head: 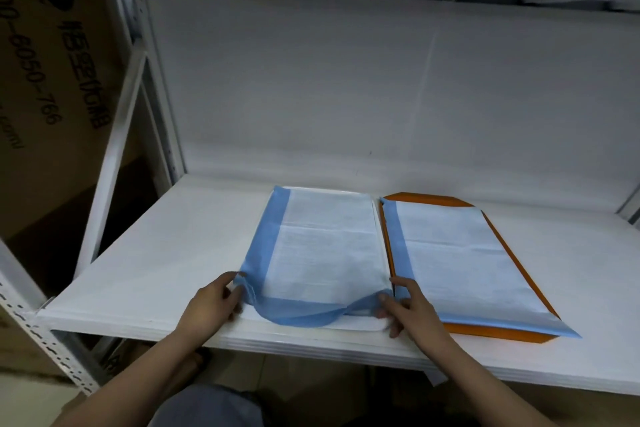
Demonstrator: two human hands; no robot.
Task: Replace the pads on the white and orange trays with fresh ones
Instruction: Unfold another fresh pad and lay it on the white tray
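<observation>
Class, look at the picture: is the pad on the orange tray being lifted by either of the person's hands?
No: both the left hand and the right hand pinch the near corners of the pad on the white tray, while the pad on the orange tray lies flat.

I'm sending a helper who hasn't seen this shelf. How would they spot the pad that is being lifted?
On the white shelf two blue-edged pads lie side by side. The one meant is the left pad, on the white tray. Unlike the flat right pad on the orange tray, its near corners are pinched up by the left hand and right hand.
</observation>
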